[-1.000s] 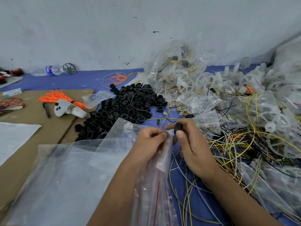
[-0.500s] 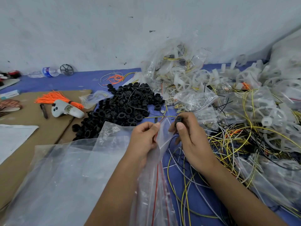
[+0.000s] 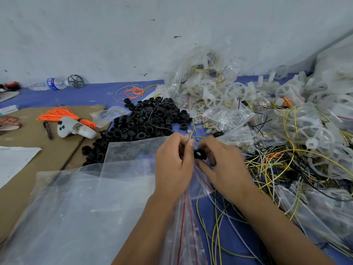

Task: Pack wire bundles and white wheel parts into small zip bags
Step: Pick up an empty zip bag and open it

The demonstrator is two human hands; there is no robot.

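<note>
Two hands meet near the middle of the blue mat [image 3: 57, 96], working at the mouth of a small zip bag [image 3: 198, 180] with a red seal line. The left hand [image 3: 172, 163] has its fingers curled and pinches the bag's upper lip, holding it up off the mat. The right hand [image 3: 221, 165] pinches a small black ring [image 3: 200, 155] between thumb and fingers, just beside the bag's mouth and touching the left fingertips or very nearly so; whether the ring is already past the lip cannot be told.

By my reading, the step in hand is loading a part into the opened bag. Next, the mouth must stay spread while the ring drops in, and then wire and a wheel part need fetching before the seal is pressed.

Supplies lie close: a heap of black rings [image 3: 145, 119] just beyond the hands, loose yellow, black and white wires [image 3: 267, 165] toward the mat's right edge, white wheel parts [image 3: 313, 142] piled at the right, and filled bags [image 3: 208, 77] heaped against the wall at the far edge. More empty zip bags [image 3: 183, 236] lie under the left forearm, beside a large clear plastic sheet [image 3: 86, 207] at the near left.
</note>
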